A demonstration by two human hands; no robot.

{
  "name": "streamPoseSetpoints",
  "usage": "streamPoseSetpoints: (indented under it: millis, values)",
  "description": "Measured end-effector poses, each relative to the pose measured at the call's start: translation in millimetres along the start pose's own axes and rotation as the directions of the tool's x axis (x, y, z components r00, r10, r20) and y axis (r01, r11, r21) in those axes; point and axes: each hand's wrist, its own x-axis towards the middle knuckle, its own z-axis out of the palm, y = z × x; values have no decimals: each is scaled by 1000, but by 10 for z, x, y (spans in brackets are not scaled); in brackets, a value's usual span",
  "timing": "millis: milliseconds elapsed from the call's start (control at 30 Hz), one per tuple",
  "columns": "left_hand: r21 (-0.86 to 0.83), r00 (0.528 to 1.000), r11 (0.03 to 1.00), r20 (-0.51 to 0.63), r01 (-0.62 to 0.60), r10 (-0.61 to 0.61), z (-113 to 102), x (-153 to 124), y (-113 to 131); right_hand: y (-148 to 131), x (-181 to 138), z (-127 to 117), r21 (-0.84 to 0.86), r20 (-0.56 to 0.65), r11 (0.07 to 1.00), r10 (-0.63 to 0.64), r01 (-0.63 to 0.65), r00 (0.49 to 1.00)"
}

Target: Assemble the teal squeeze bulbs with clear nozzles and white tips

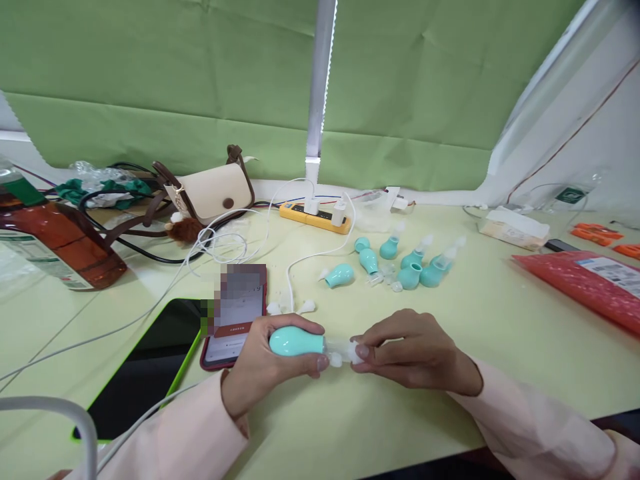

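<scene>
My left hand [273, 360] is wrapped round a turquoise squeeze bulb [297, 341], which lies level with its narrow neck toward the right. A clear plastic nozzle [337, 348] joins the neck. At the nozzle's far end my right hand [413, 353] pinches a small translucent white tip piece [355, 351]; whether it is fixed on the nozzle I cannot tell. Beyond my hands stand several more turquoise bulbs [411, 275], some with clear nozzles. One loose bulb [340, 275] lies on its side. Small white pieces [307, 307] rest behind my left hand.
Left of my hands lie a phone [235, 320] and a green-edged tablet [145, 360]. A brown bottle [60, 233], a cream handbag [213, 193] and a yellow power strip [315, 217] are farther back, with white cables between. Red bubble wrap [580, 280] lies right.
</scene>
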Motion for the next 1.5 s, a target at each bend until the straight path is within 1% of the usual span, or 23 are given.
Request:
streamPoseSetpoints:
  millis: [67, 133, 200, 233, 267, 333, 400, 467, 533, 633, 700, 833, 867, 933, 967, 1033, 1100, 1133, 1200, 1267, 1333, 1433, 1500]
  values:
    - [20, 1000, 1000, -5, -1, 1, -3, -2, 6, 2, 3, 26, 92, -38, 994, 61, -58, 997]
    - [68, 999, 997, -37, -31, 34, -8, -5, 9, -1, 7, 53, 198, -71, 970, 159, -142, 985]
    - [113, 995, 991, -62, -66, 73, -11, -11, 12, -13, 8, 80, 321, -50, 912, 284, -254, 958]
    - [129, 994, 988, -67, -81, 90, -11, -15, 15, -22, 6, 94, 395, -21, 861, 356, -320, 934]
    - [141, 992, 985, -69, -96, 106, -9, -19, 18, -33, 2, 109, 473, 13, 792, 432, -386, 902]
    - [164, 986, 978, -87, -127, 142, 0, -27, 26, -59, -6, 141, 609, 75, 618, 579, -497, 812]
    - [189, 977, 970, -116, -154, 178, 11, -31, 30, -82, -10, 171, 694, 111, 461, 690, -553, 715]
    - [213, 970, 961, -128, -177, 207, 17, -30, 26, -96, -7, 189, 733, 160, 346, 748, -585, 644]
    - [241, 962, 949, -134, -201, 238, 17, -27, 12, -98, -1, 198, 752, 235, 250, 763, -610, 602]
    - [281, 950, 929, -129, -241, 285, 11, -25, -16, -83, -4, 213, 769, 320, 145, 756, -622, 571]
    - [292, 947, 922, -120, -252, 297, 10, -24, -29, -69, -13, 237, 778, 336, 117, 753, -617, 566]
    - [297, 933, 911, -134, -285, 335, 17, -16, -33, -61, -20, 290, 800, 298, 123, 768, -588, 566]
    - [278, 937, 920, -135, -276, 321, 19, -14, -34, -67, -16, 294, 806, 277, 135, 775, -576, 569]
    - [185, 966, 959, -108, -214, 236, 24, -12, -41, -85, -6, 283, 822, 232, 167, 775, -545, 588]
    - [117, 979, 978, -81, -175, 185, 26, -14, -49, -96, -1, 269, 831, 204, 195, 764, -521, 613]
    - [-11, 993, 993, -20, -115, 115, 32, -26, -75, -115, 5, 234, 839, 143, 283, 709, -465, 690]
    - [-88, 995, 992, 6, -94, 95, 37, -43, -110, -124, 1, 205, 824, 78, 395, 630, -406, 773]
    - [-107, 996, 990, 11, -91, 92, 40, -51, -129, -125, -4, 197, 812, 53, 441, 597, -383, 800]
    - [-130, 996, 988, 20, -80, 84, 46, -67, -169, -117, -22, 199, 796, 29, 483, 572, -365, 820]
    - [-152, 997, 986, 38, -67, 74, 58, -81, -202, -103, -43, 217, 794, 29, 486, 569, -364, 822]
    - [-177, 996, 983, 71, -42, 56, 77, -96, -221, -88, -57, 234, 788, 26, 508, 535, -347, 844]
    - [-210, 987, 978, 160, 17, 17, 114, -115, -208, -71, -41, 201, 734, -26, 619, 438, -280, 898]
    - [-214, 967, 976, 254, 36, 20, 127, -116, -176, -58, 1, 91, 665, -56, 698, 402, -266, 914]
